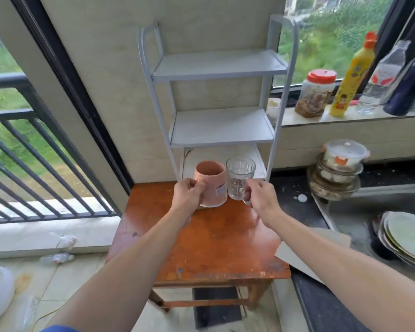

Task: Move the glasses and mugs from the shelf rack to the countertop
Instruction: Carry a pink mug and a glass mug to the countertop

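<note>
A pink mug with a small label is gripped by my left hand on its left side. A clear glass mug is gripped at its handle by my right hand. Both cups are upright, side by side, just in front of the bottom tier of the white shelf rack. They hang low over the back of the orange wooden table. I cannot tell whether their bases touch the wood. The rack's upper and middle shelves hold nothing.
To the right, a dark countertop leads to a steel sink with stacked plates and lidded bowls. Jar and bottles line the window sill. A balcony railing is at the left.
</note>
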